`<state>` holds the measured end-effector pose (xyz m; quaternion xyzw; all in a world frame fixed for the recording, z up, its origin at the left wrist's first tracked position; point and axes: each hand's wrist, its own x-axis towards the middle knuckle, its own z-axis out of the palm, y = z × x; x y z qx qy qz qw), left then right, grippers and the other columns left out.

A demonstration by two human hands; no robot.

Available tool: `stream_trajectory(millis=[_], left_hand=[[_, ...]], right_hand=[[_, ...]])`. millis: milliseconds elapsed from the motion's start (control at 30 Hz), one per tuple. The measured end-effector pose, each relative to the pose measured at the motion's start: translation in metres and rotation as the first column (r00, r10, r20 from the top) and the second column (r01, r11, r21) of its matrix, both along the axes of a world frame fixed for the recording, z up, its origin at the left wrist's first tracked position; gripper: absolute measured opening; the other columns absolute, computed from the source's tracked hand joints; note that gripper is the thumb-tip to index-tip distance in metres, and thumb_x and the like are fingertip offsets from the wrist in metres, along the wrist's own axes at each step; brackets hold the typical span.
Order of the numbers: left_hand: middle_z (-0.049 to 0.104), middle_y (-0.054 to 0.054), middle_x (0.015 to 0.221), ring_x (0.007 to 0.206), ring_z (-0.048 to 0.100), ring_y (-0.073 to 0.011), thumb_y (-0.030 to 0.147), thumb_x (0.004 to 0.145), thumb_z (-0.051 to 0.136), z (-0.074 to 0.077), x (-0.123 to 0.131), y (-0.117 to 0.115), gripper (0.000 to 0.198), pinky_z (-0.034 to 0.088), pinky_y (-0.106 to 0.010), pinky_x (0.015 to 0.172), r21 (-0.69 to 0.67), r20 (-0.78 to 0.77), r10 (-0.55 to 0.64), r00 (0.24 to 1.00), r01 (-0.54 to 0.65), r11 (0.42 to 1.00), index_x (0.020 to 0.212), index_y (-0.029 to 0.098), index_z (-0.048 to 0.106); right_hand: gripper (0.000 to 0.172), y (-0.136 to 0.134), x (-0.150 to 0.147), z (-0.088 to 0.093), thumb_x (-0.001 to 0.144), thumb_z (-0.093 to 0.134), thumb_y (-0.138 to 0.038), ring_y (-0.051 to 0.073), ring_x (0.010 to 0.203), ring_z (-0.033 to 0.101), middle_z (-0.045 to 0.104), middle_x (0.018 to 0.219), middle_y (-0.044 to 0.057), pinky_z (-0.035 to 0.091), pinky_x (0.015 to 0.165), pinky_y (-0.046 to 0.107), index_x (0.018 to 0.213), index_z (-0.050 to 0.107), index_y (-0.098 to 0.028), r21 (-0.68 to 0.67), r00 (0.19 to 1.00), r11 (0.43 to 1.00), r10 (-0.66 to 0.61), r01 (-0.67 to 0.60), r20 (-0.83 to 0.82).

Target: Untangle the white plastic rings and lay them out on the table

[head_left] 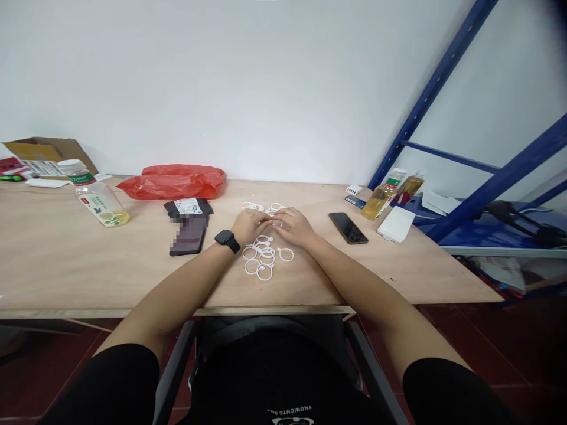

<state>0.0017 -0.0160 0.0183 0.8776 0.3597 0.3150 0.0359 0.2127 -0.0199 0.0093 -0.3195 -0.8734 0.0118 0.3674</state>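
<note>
My left hand (pixel 249 225), with a black watch (pixel 227 239) on its wrist, meets my right hand (pixel 296 228) over the table. The fingers of both are closed in a pinch around a small white plastic ring (pixel 277 224), mostly hidden by the fingertips. Nearer to me, just below the hands, lies a loose pile of thin white plastic rings (pixel 264 273), each with a small knob. One white ring (pixel 286 255) lies a little apart to the right. More white rings (pixel 252 205) lie just beyond my fingers, partly covered by them.
Left of my hands are a dark phone (pixel 188 236), a black packet (pixel 188 206), a red plastic bag (pixel 172 183) and a drink bottle (pixel 100 200). On the right lie another phone (pixel 348 228), a bottle (pixel 381 198) and a white case (pixel 396 224), near a blue metal frame (pixel 425 88).
</note>
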Motion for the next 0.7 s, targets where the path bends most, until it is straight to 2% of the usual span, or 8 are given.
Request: stream_trajectory(millis=[233, 467, 567, 700], left_hand=[[0.073, -0.008, 0.089, 0.087, 0.064, -0.0231, 0.039, 0.095, 0.050, 0.001, 0.002, -0.004, 0.029, 0.042, -0.039, 0.088, 0.019, -0.046, 0.019, 0.999, -0.018, 1.000, 0.095, 0.021, 0.072], [0.073, -0.007, 0.093, 0.088, 0.064, -0.0215, 0.039, 0.095, 0.051, -0.002, 0.000, 0.004, 0.028, 0.046, -0.035, 0.084, -0.023, 0.010, -0.006, 1.000, 0.007, 1.000, 0.095, 0.021, 0.073], [0.072, -0.008, 0.094, 0.089, 0.063, -0.0226, 0.038, 0.093, 0.052, -0.001, -0.011, 0.013, 0.028, 0.045, -0.038, 0.087, -0.008, 0.058, 0.087, 0.995, -0.087, 0.996, 0.092, 0.020, 0.073], [0.070, -0.009, 0.092, 0.086, 0.061, -0.0231, 0.039, 0.088, 0.058, -0.006, -0.025, 0.022, 0.026, 0.046, -0.038, 0.087, -0.061, 0.036, 0.191, 0.981, -0.188, 0.980, 0.091, 0.018, 0.074]], right_hand=[[0.022, -0.005, -0.004, 0.000, 0.086, 0.060, -0.027, 0.023, 0.109, 0.061, 0.069, 0.113, 0.008, 0.046, 0.099, 0.041, 0.106, 0.068, -0.023, -0.014, 0.999, 0.999, -0.035, 0.035, -0.019], [0.018, -0.002, 0.002, 0.000, 0.079, 0.063, -0.023, 0.020, 0.090, 0.064, 0.072, 0.096, 0.005, 0.048, 0.083, 0.032, 0.096, 0.070, -0.022, -0.108, 0.991, 0.986, -0.119, 0.126, 0.067], [0.015, -0.001, 0.007, -0.001, 0.080, 0.064, -0.025, 0.018, 0.083, 0.063, 0.072, 0.091, 0.003, 0.047, 0.077, 0.030, 0.093, 0.070, -0.022, -0.179, 0.986, 0.975, -0.106, 0.128, 0.129], [0.015, 0.001, 0.010, -0.003, 0.080, 0.068, -0.029, 0.018, 0.083, 0.064, 0.072, 0.091, 0.003, 0.045, 0.075, 0.028, 0.092, 0.071, -0.021, -0.245, 0.983, 0.968, -0.009, 0.054, 0.182]])
